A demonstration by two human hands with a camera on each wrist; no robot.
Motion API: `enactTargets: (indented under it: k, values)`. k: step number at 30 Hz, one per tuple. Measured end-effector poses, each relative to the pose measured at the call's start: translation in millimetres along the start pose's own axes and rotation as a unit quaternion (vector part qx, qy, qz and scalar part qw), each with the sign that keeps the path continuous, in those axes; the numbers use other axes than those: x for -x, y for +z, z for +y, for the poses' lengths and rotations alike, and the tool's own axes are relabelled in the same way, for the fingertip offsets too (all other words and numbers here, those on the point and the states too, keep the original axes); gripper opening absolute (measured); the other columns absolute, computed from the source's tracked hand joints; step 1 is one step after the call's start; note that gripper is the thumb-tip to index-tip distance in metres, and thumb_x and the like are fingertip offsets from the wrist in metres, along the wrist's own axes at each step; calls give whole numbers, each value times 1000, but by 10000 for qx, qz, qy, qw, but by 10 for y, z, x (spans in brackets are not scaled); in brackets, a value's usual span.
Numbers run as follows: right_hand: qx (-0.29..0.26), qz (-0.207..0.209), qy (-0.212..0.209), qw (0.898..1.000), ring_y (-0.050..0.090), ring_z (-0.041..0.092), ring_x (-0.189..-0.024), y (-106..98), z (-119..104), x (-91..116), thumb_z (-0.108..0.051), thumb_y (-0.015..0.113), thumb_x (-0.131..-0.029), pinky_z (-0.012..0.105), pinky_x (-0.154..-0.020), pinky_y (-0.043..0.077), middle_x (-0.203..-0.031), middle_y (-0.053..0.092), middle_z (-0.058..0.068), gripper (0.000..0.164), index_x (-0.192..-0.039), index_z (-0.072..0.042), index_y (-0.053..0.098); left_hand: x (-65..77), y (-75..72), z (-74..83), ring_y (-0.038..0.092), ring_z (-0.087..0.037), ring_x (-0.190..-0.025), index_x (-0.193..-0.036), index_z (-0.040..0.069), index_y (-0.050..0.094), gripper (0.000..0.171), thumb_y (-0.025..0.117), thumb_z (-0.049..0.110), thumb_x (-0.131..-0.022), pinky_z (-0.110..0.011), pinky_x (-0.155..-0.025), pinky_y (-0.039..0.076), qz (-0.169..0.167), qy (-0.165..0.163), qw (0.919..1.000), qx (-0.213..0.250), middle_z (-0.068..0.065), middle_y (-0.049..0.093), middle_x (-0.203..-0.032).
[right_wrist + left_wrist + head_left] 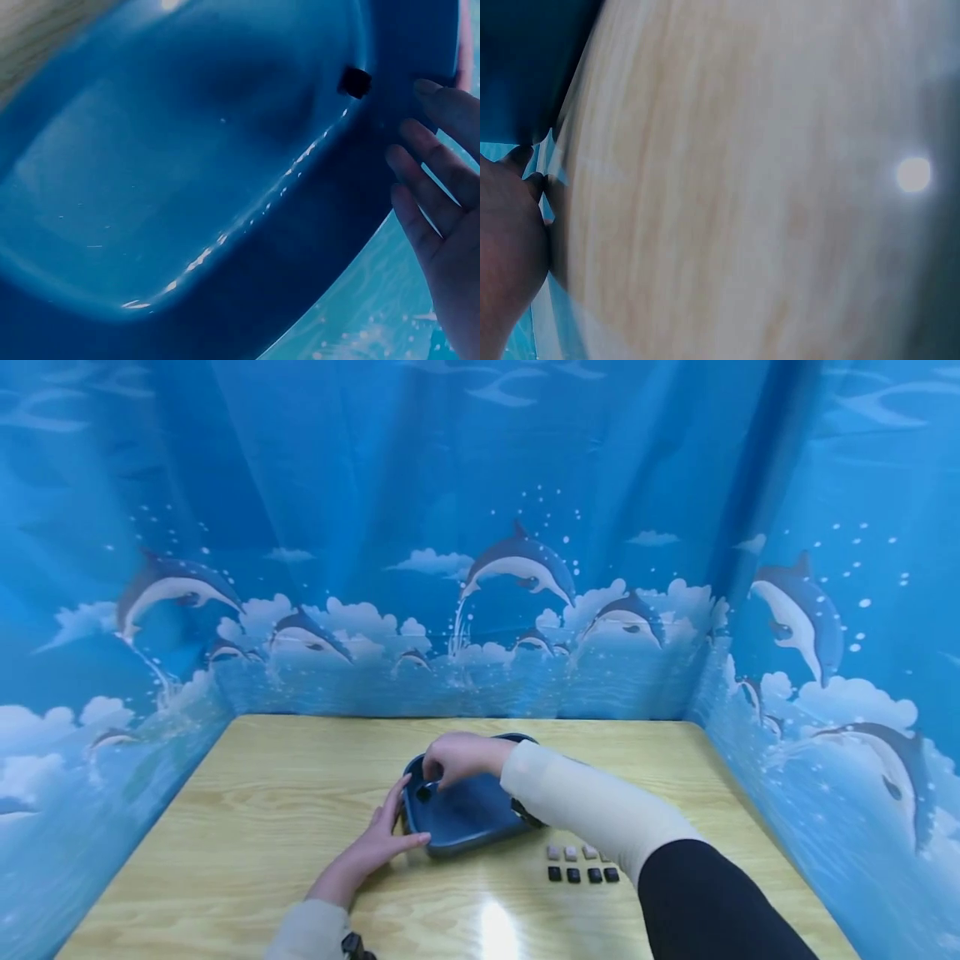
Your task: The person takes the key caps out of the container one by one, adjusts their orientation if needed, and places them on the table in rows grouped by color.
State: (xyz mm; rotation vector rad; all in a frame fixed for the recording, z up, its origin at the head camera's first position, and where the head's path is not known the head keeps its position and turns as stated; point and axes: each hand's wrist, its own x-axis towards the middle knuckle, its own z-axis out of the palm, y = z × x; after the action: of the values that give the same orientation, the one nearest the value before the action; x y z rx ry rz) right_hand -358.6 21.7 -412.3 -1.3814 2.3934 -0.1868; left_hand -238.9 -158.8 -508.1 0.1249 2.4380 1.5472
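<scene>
A dark blue plastic basin (468, 810) stands on the table. My left hand (378, 842) spreads round its near left corner, straight fingers along the outer wall and thumb toward the front side. My right hand (463, 755) reaches over the basin's left end, fingers pointing down. Below it, a small black keycap (355, 82) lies on the basin floor by the end wall. In the right wrist view the fingers (427, 161) are loosely extended, apart from the keycap. The left wrist view catches only part of the left hand (510, 247) beside the basin's wall (536, 67).
Right of the basin, two short rows lie on the wooden table (247, 827): pale keycaps (570, 853) behind, black keycaps (573, 875) in front. My right sleeve (600, 793) covers part of the pale row. A dolphin-print curtain (360, 527) encloses the table's back and sides.
</scene>
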Motion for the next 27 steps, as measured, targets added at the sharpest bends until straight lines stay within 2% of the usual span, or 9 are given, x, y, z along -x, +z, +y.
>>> enactTargets:
  k: [2,10,17,23,27]
  values:
    - [108,-82,-3,9999,60,2,-84,17,-3,-41,-17,76,-86,20,-75,50,-95,67,-10,21,-107,-16,74,-3,11,3,7,-43,-145,-157,29,5,107,79,40,-81,-63,-111,-9,14,-30,10000,-7,-22,11,-160]
    - [118,-383,132,9991,61,4,-91,127,-18,-202,-17,77,-85,24,-81,51,-104,68,-9,26,-111,-17,73,15,14,18,-10,-49,-142,-157,31,5,107,80,40,-80,-70,-107,-5,47,-251,9997,47,-21,9,-160]
    - [303,-514,120,9981,60,4,-84,209,4,-309,-11,78,-83,24,-76,51,-97,66,-8,27,-109,-16,72,15,24,12,-7,-48,-143,-157,28,6,109,80,42,-79,-70,-108,-4,84,-291,9995,35,-21,10,-160]
    - [492,-795,116,9956,59,4,-89,268,3,-343,-10,75,-86,24,-79,51,-106,67,-7,29,-114,-17,71,2,30,11,-1,-47,-144,-157,28,6,108,80,43,-79,-69,-108,-4,89,-186,9998,5,-22,12,-160]
    - [606,-957,107,9935,60,4,-91,278,-6,-339,-10,73,-87,23,-79,51,-112,67,-6,31,-118,-17,71,-3,24,8,-2,-49,-143,-157,30,7,108,80,42,-79,-70,-108,-4,103,-168,9998,2,-22,13,-159]
